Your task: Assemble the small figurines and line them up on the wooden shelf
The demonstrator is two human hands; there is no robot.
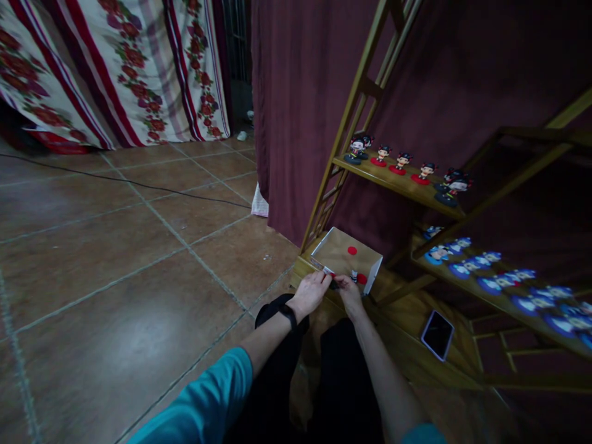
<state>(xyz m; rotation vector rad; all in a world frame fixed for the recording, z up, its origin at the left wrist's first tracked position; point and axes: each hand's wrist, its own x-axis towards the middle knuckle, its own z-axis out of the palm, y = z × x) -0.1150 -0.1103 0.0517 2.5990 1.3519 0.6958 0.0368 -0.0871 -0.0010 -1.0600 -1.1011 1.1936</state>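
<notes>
My left hand [312,292] and my right hand [348,295] meet at the near edge of an open white-sided box [330,243]. Fingers of both are closed around a small red and dark piece [333,282], mostly covered by them, so its kind is unclear. Inside the box, a red disc [352,250] lies toward the back and a second red disc [362,279] toward the right. Beside the latter is a small black-and-white figurine [354,275]. A dark band circles my left wrist.
The box stands on the low level of a wooden shelf unit [393,185]. Figurines on red bases [401,164] line the upper shelf; several blue-and-white figurines [504,280] fill another. A phone [437,335] lies at right. A cable [139,185] crosses the tiled floor.
</notes>
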